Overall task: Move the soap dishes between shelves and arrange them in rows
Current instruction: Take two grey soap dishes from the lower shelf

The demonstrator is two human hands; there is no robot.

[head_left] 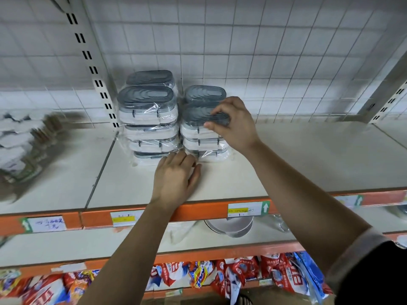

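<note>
R hand (233, 124) grips top soap dish (196, 115) — shelf (308, 161) open rightward.

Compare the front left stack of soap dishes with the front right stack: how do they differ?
The front left stack holds four dishes; the front right stack holds three and stands lower. The right hand grips the top dish of the front right stack; nothing touches the top of the front left stack. Both hold white dishes with grey lids in clear wrap.
</note>
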